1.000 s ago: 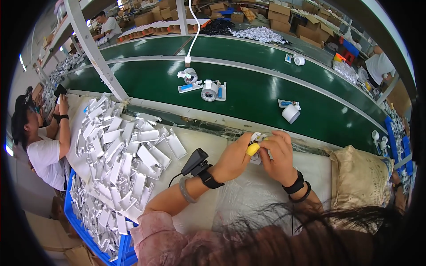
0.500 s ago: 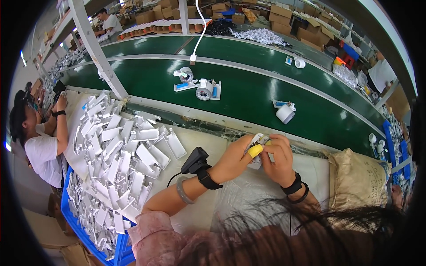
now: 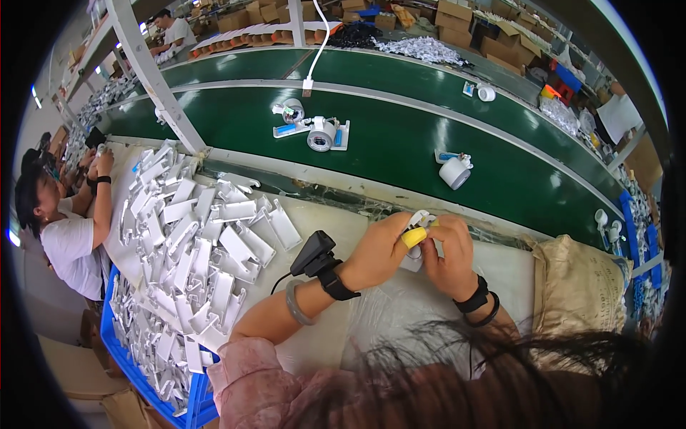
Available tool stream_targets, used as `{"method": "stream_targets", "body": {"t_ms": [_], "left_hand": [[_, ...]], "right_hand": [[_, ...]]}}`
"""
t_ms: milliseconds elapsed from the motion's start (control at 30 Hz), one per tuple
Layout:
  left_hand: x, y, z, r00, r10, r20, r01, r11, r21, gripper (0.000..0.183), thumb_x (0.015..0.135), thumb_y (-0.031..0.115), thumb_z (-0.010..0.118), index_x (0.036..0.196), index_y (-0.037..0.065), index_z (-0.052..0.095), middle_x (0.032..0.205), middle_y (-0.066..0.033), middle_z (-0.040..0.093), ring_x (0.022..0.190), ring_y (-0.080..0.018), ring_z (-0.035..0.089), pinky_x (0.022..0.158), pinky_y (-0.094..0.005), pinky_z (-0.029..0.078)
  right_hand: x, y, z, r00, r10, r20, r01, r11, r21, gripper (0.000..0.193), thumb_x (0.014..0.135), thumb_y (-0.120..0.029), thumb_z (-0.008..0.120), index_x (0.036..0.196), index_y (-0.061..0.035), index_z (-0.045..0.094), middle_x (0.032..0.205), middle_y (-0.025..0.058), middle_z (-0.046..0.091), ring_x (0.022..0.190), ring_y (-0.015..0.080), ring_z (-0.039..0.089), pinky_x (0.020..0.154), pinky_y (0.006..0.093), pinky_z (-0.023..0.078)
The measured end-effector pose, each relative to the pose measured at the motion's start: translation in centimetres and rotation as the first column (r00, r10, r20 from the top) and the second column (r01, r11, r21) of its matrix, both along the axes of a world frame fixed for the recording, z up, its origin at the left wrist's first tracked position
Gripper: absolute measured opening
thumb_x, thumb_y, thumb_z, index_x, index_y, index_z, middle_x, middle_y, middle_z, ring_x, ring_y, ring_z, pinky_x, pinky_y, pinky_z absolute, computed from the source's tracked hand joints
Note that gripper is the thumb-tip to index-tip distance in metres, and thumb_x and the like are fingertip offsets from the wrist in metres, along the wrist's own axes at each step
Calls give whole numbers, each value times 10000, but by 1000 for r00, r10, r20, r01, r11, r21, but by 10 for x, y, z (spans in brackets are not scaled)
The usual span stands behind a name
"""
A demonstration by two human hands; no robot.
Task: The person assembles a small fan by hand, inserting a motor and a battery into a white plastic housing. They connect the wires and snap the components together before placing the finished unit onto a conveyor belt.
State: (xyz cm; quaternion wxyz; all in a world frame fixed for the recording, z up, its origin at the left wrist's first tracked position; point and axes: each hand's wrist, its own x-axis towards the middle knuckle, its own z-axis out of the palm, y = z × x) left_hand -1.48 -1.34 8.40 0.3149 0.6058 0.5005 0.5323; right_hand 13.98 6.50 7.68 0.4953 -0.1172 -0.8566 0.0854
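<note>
Both forearms reach forward from below, bent at the elbows. The left hand (image 3: 382, 247) and right hand (image 3: 446, 254) meet, touching at the fingertips, fingers curled inward in a pinch, wrists angled toward each other.

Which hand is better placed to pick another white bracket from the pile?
Probably the left hand: the pile lies on its side. The right hand is farther away and grips the small part.
</note>
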Motion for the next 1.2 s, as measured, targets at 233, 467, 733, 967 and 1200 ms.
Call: {"method": "stream_targets", "body": {"t_ms": [233,467,733,967,1200], "left_hand": [[-4,2,-3,999,-35,-27,34,999,-35,219,921,70,533,1125,-9,538,935,-169,616,785,-275,627,700,-369,493],[-7,0,-5,997,-67,40,70,994,-88,261,955,119,537,1194,14,527,739,-30,562,535,-78,518,457,-233,416],[-3,2,-6,994,-38,104,47,996,-81,244,969,136,528,1175,7,540,737,-26,554,514,-80,491,447,-239,394],[-2,2,0,1000,-8,16,9,1000,-21,263,871,12,532,1131,-22,547,960,-181,611,820,-312,617,717,-379,493],[-7,-2,12,997,-81,0,81,993,-84,363,885,97,599,1223,-13,525,1092,-184,594,1004,-349,581,871,-394,462]], "right_hand": [[3,5,-1,998,36,51,-33,998,-46,282,694,102,699,937,-6,605,892,151,584,846,341,610,772,411,518],[2,4,1,993,112,36,-109,992,-59,268,718,119,671,948,-4,607,860,146,579,792,310,615,911,475,534],[1,1,-3,997,71,21,-69,995,-79,248,729,121,662,930,-3,588,830,148,573,751,297,607,902,477,541],[4,1,-4,995,97,29,-94,990,-101,277,744,120,658,975,-15,585,941,185,615,1014,398,631,806,420,514],[7,3,7,999,43,-9,-42,996,85,303,665,78,720,939,-31,654,864,123,588,835,331,634,746,410,538]]}}
